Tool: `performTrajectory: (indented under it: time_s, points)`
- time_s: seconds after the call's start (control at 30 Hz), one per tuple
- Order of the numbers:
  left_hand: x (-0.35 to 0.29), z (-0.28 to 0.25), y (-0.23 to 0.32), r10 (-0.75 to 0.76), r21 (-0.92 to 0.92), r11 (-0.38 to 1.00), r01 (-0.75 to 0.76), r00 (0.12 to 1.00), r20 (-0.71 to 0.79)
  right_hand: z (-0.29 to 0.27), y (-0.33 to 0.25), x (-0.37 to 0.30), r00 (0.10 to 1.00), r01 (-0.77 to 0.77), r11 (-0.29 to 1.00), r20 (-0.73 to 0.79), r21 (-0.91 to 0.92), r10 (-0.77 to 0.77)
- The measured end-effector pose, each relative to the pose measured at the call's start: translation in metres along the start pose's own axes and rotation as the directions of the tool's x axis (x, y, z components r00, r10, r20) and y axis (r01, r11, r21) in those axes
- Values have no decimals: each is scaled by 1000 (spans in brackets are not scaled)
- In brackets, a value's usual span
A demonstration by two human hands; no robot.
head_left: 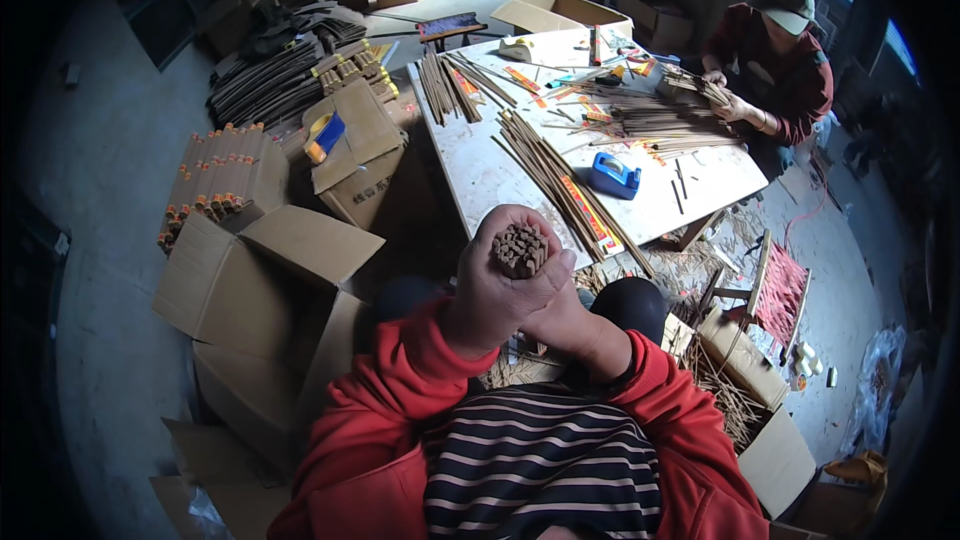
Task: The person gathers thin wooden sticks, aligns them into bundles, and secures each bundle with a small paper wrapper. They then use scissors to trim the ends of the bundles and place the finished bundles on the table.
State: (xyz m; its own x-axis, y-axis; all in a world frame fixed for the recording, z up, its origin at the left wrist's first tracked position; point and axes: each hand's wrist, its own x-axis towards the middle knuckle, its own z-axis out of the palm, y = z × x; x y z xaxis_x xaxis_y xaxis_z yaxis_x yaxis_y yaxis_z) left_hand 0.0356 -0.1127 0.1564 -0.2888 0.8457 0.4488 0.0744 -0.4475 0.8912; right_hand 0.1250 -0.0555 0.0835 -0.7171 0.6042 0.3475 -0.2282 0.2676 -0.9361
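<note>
A tight bundle of brown sticks (521, 251) points its cut ends up toward me, just off the table's near edge. My left hand (490, 285) is wrapped round its top, the thumb lying across the near side. Pressed against it, lower and to the right, my right hand (563, 320) closes round the same bundle; its fingers are mostly hidden, as is the bundle's lower length. Loose brown sticks (550, 175) lie on the white table (460, 170) beyond my hands, with a red-and-yellow label strip (590, 212) among them. A blue tape dispenser (614, 176) stands to their right.
A co-worker (775, 60) holds sticks at the table's far right. Left of me are an open cardboard box (250, 290), stacked labelled bundles (215, 175) and a closed carton (360, 155) with a tape dispenser (325, 137). A box of stick scraps (740, 360) and a red-topped stool (780, 295) stand right.
</note>
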Motion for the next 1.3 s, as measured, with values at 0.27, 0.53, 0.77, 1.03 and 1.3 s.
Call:
performTrajectory:
  time_s: [0.27, 0.53, 0.77, 1.03, 1.3]
  points:
    - [2, -8, 8, -93, -105, 989, 104, 990, 110, -1, -4, -3, 996, -4, 995, 87, 95, -4]
    - [15, 4, 28, -33, -60, 998, 32, 999, -16, 0, -19, 18, 984, 175, 970, -10, -170, -179]
    - [66, -12, 53, 223, -45, 974, -222, 975, 13, -7, -63, 79, 999, 44, 994, 22, -97, -42]
    - [88, -24, 17, 113, 22, 994, -112, 989, -99, -3, -19, 103, 979, 184, 983, -90, 25, -181]
    - [101, -30, -8, 69, -37, 996, -76, 984, -163, -5, -23, 114, 985, 16, 985, -166, -170, -44]
